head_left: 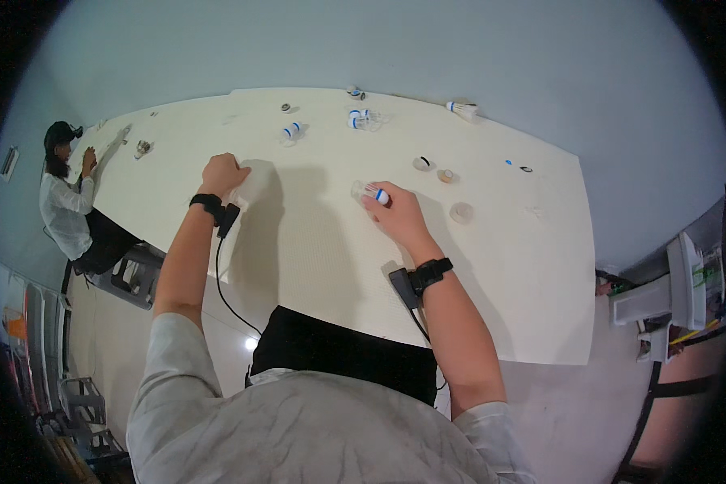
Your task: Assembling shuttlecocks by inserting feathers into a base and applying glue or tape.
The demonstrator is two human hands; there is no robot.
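Note:
In the middle of the white table (315, 266), my right hand (399, 218) grips a shuttlecock (381, 197). Its rounded white tip and blue band show at my fingers, and its pale, see-through skirt points left. To the left, my left hand (224, 175) rests low over the table with fingers curled under. The back of that hand hides whatever may be inside it. Right of my right hand lies a round clear piece (461, 213). Beyond it are a small tan-and-white round piece (447, 175) and a white piece with a black band (422, 164).
Blue-banded shuttlecocks lie farther back: a pair (292, 130), a cluster (363, 119) and a white one (462, 110) by the far edge. A small black loop (526, 169) is at right. Another person (68, 198) sits at the table's left end. A grey wall stands behind.

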